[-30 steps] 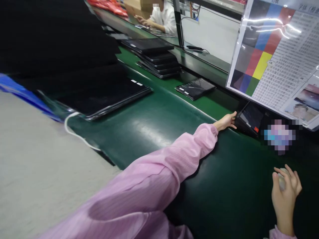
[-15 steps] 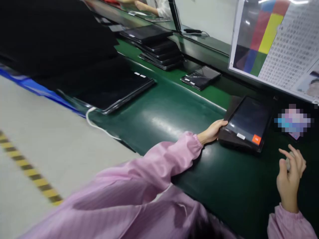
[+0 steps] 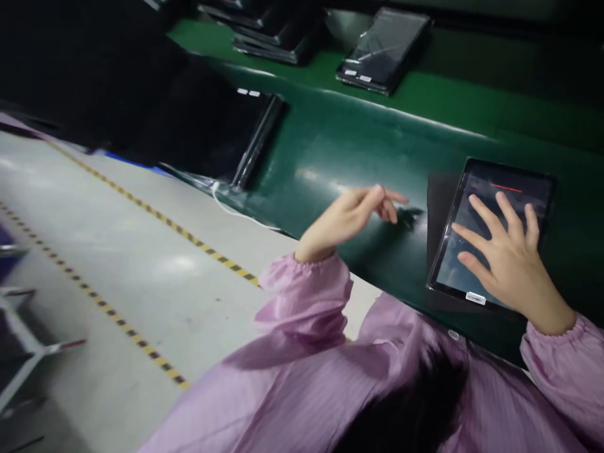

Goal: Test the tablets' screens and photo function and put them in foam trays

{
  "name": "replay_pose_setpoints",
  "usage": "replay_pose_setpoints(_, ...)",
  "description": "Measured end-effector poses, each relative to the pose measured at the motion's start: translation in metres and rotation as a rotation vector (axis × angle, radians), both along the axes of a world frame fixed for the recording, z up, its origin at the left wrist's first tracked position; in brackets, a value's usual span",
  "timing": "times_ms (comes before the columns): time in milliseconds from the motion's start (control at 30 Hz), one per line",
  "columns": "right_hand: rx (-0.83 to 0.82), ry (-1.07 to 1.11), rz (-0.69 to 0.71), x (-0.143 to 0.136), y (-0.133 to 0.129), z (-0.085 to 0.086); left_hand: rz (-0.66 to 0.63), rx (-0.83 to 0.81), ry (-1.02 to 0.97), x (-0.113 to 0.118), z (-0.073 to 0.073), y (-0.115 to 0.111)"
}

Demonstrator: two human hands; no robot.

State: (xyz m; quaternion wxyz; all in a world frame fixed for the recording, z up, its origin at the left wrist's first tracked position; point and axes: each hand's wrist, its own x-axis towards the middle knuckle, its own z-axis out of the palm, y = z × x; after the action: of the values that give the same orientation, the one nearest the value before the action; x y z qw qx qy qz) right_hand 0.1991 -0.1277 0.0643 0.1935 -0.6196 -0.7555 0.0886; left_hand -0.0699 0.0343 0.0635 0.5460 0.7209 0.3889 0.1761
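Observation:
A black tablet [image 3: 453, 251] lies at the right on the green table, with a white label near its lower edge and a red line on its screen. Partly under its left side is a dark flat piece [image 3: 438, 207]. My right hand [image 3: 512, 255] is spread over the screen with its fingers apart; whether it touches the glass I cannot tell. To the left of the tablet, my left hand [image 3: 358, 214] hovers above the table, holding nothing, its index finger stretched out and the other fingers partly curled.
A wrapped tablet [image 3: 384, 50] lies on the green ledge at the back. Left of it stands a stack of wrapped tablets [image 3: 278, 38]. A large dark pile [image 3: 141, 94] covers the left, with a white cord [image 3: 236, 209] at the table's edge.
My left hand has let go of the tablet and dark piece and moved left. My right hand has come over the screen. The orange sticker no longer shows, and the view has tilted down.

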Motion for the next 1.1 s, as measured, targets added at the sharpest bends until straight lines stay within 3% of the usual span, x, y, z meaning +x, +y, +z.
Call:
replay_pose_setpoints(133, 0.077, -0.057, -0.163, 0.031, -0.005, 0.004, 0.146, 0.073, -0.153, 0.044, 0.002, 0.033)
replay_pose_setpoints(267, 0.346, 0.085, -0.369, 0.061, -0.006, 0.004, 0.138, 0.100, -0.262, 0.110, -0.027, 0.064)
replay_pose_setpoints(367, 0.397, 0.162, -0.408, 0.065, -0.004, 0.003, 0.003, 0.074, -0.330, 0.138, -0.052, 0.073)
replay_pose_setpoints(500, 0.371, 0.159, -0.427, 0.060, -0.004, 0.002, -0.173, 0.002, -0.424, 0.133, -0.069, 0.069)
replay_pose_setpoints(733, 0.310, 0.163, -0.459, 0.061, -0.007, 0.002, -0.312, 0.109, -0.406, 0.120, -0.070, 0.070)
replay_pose_setpoints(933, 0.291, 0.163, -0.470, 0.061, -0.008, 0.003, -0.320, 0.129, -0.422, 0.122, -0.068, 0.067)
replay_pose_setpoints(1100, 0.257, 0.162, -0.483, 0.060, -0.007, 0.003, -0.246, 0.144, -0.408, 0.126, -0.071, 0.063)
